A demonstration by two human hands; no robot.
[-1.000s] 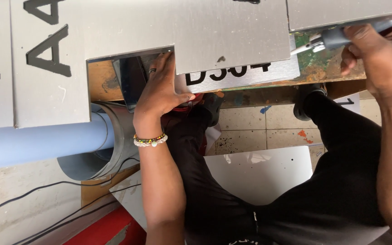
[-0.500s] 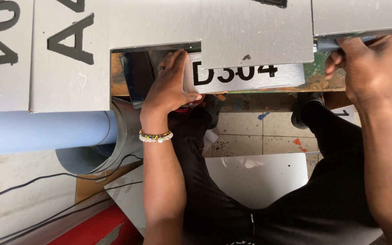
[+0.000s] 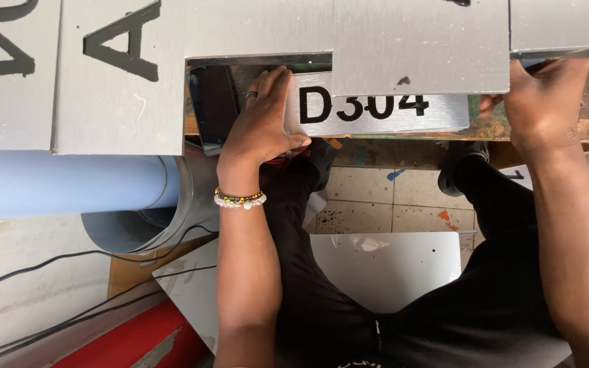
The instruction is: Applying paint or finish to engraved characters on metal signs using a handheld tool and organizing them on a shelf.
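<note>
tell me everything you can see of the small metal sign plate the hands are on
The small sign plate is a long, narrow rectangle of brushed silver metal with black characters on its face. It lies flat along the edge of the worn wooden bench, its upper part tucked under a larger grey panel. The left hand presses on its left end; the right hand rests near its right end, contact unclear.

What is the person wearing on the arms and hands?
Both forearms are bare, with no sleeves and no gloves. The left hand has a dark ring on one finger, and a beaded bracelet in white, green and orange at the wrist. The right hand shows no jewellery.
</note>
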